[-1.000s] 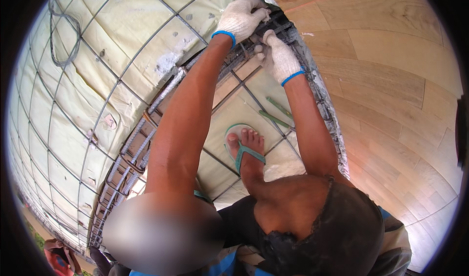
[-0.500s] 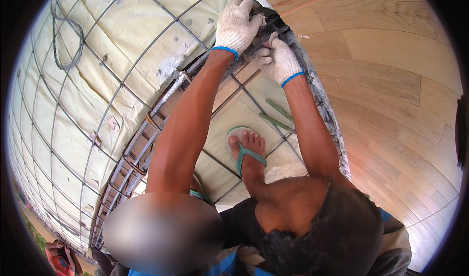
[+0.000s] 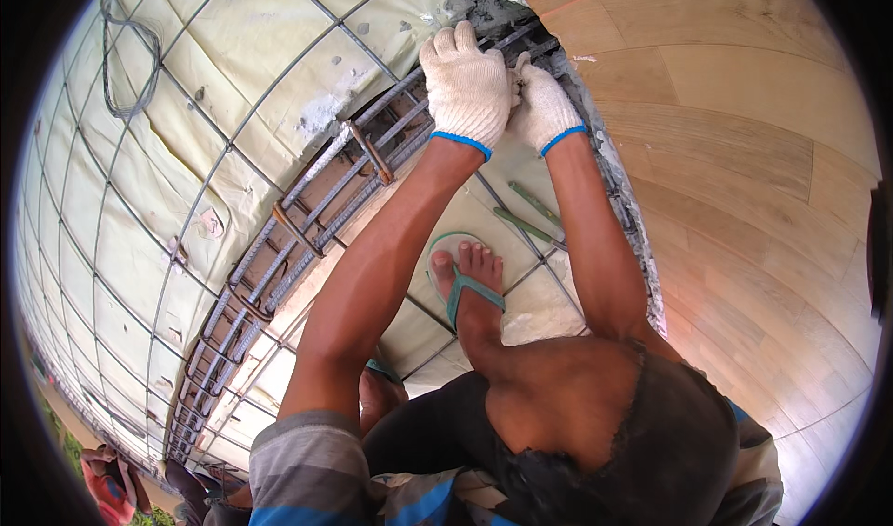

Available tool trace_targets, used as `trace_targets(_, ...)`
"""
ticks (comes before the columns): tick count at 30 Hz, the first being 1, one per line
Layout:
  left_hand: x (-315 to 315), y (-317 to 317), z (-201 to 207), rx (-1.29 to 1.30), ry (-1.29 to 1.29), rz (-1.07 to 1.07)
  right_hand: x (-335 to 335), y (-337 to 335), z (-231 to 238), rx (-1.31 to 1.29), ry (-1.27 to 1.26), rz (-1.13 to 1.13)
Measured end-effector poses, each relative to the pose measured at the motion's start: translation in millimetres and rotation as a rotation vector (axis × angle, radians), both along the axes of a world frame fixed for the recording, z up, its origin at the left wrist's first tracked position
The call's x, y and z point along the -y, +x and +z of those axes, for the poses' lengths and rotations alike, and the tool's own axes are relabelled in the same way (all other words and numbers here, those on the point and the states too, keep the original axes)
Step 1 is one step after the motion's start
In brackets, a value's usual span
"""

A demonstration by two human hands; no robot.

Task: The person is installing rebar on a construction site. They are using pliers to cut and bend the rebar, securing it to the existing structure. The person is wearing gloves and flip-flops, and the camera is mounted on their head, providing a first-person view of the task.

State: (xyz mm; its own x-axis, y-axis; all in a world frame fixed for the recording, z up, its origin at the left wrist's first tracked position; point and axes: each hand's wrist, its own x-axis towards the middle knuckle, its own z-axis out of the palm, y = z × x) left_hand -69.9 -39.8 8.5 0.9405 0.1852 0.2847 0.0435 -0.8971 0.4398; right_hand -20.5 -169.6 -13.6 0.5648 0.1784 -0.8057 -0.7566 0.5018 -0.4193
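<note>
My left hand point(image 3: 465, 86), in a white knitted glove with a blue cuff, is closed, its knuckles up and fingertips hidden, above the upper end of a rebar cage point(image 3: 321, 191). My right hand point(image 3: 544, 109), gloved alike, is closed close against it, fingers bent inward. Whatever lies between the hands is hidden by the gloves. Beneath them the cage's ribbed bars run along a channel, tied with rusty stirrups point(image 3: 372, 154). A tool with green handles point(image 3: 530, 219) rests on the mesh below my right hand.
Steel mesh point(image 3: 228, 145) over pale plastic sheeting point(image 3: 246, 79) spreads leftward, with a wire coil point(image 3: 130, 66) on it. Rough concrete point(image 3: 493, 10) borders the wood-look boards point(image 3: 744, 107) on the right. My sandalled foot point(image 3: 470, 284) stands on the sheet. Another person's red clothing point(image 3: 107, 489) shows lower left.
My left hand has come down and turned, closing in on my right hand until they meet. My left forearm has swung right, uncovering more of the rebar cage.
</note>
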Motion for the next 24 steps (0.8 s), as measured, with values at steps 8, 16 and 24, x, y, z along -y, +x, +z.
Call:
trace_targets(8,0,4,-1,-0.029,0.036,0.012,6,4,-10,0.033,-0.057,0.115)
trace_targets(16,5,17,2,-0.219,-0.177,0.095,-6,-3,8,0.043,0.049,0.062)
trace_targets(24,9,20,-2,-0.214,-0.083,0.158,-14,-12,21,0.086,-0.015,0.002)
